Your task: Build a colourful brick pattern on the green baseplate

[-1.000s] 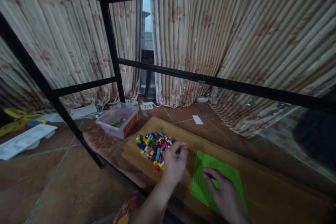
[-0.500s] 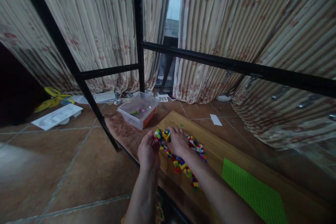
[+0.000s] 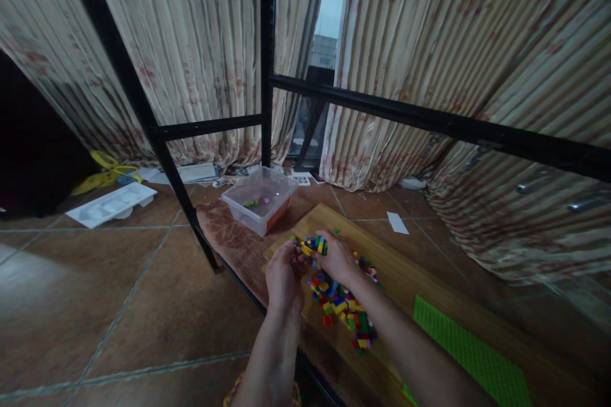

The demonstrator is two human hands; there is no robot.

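- Head view: the left hand (image 3: 285, 275) and the right hand (image 3: 337, 255) are cupped together, fingers curled around a clump of toy bricks (image 3: 312, 245) held between them above the wooden board (image 3: 396, 273).
- Just below and right of the hands, loose bricks (image 3: 344, 308) lie scattered on the board.
- Beyond the hands stands a clear plastic tub (image 3: 260, 198).
- Far right of the right forearm lies a green baseplate (image 3: 470, 356).

My two hands cover part of the heap of small coloured plastic bricks (image 3: 341, 305); the flat green studded baseplate (image 3: 470, 356) runs off the bottom edge, corner lost
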